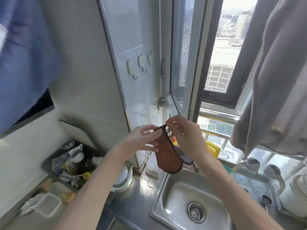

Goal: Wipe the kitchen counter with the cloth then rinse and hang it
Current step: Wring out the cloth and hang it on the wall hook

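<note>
A small brown cloth [167, 155] hangs folded in the air above the steel sink [167, 193]. My left hand [141, 138] holds its upper left side with the fingers curled round the fabric. My right hand [182, 131] pinches the cloth's top edge between thumb and fingertips. The cloth's lower end droops toward the sink's back rim. Three wall hooks [141, 65] sit on the white panel above my hands, each bare. The steel counter [132, 195] lies around the sink.
A dish rack [71, 161] full of utensils and containers stands at the left. A grey towel [274, 80] hangs at the right by the open window. A yellow bottle [213, 149] and a kettle [272, 176] stand behind the sink. Blue fabric [25, 55] hangs top left.
</note>
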{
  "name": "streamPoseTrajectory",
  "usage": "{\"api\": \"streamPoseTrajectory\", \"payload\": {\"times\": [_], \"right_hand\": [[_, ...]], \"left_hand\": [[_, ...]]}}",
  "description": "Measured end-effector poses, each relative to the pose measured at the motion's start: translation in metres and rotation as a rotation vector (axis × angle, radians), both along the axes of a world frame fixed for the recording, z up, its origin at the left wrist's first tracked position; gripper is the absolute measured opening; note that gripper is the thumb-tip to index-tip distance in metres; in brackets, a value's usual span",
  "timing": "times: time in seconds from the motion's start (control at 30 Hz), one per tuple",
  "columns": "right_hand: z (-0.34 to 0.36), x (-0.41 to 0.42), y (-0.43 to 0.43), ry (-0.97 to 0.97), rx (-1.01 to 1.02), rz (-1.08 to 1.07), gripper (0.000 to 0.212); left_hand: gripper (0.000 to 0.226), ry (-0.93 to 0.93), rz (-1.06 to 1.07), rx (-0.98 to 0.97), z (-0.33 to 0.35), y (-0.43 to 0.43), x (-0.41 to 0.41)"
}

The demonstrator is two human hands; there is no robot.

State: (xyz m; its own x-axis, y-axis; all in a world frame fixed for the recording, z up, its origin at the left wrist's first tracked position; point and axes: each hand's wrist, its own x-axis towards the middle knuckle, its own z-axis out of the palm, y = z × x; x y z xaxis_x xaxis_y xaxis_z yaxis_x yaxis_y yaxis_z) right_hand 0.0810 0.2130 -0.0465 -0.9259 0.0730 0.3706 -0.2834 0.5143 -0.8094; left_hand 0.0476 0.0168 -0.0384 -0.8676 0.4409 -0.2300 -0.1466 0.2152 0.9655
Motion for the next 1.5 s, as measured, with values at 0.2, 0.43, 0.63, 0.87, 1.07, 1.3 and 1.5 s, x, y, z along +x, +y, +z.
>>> {"api": "streamPoseTrajectory", "payload": {"times": [0.2,0.43,0.63,0.87,1.07,1.3,1.5], "right_hand": [[0.043,-0.044,-0.010,-0.046,0.086,0.206,0.005],[0.071,-0.080,-0.026,0.076,0.058,0.202,0.010],[0.087,-0.099,-0.029,0.056,-0.246,0.253,0.014],[0.091,-0.120,-0.031,0.002,-0.186,0.301,0.022],[0.097,-0.139,-0.043,-0.072,-0.096,0.227,0.012],[0.085,-0.149,-0.045,-0.127,-0.323,0.309,0.009],[0.072,-0.167,-0.061,-0.084,-0.347,0.178,0.012]], "left_hand": [[0.019,0.463,0.224,-0.119,0.020,-0.006,-0.020],[0.008,0.588,0.338,-0.066,0.041,-0.007,-0.048],[0.018,0.498,0.405,0.064,0.062,-0.008,-0.058],[0.016,0.410,0.545,0.261,0.061,-0.006,-0.068],[0.015,0.256,0.728,0.440,0.050,0.007,-0.088],[0.021,0.065,0.702,0.617,0.047,0.011,-0.109],[0.017,0.022,0.785,0.676,0.036,0.015,-0.123]]}}
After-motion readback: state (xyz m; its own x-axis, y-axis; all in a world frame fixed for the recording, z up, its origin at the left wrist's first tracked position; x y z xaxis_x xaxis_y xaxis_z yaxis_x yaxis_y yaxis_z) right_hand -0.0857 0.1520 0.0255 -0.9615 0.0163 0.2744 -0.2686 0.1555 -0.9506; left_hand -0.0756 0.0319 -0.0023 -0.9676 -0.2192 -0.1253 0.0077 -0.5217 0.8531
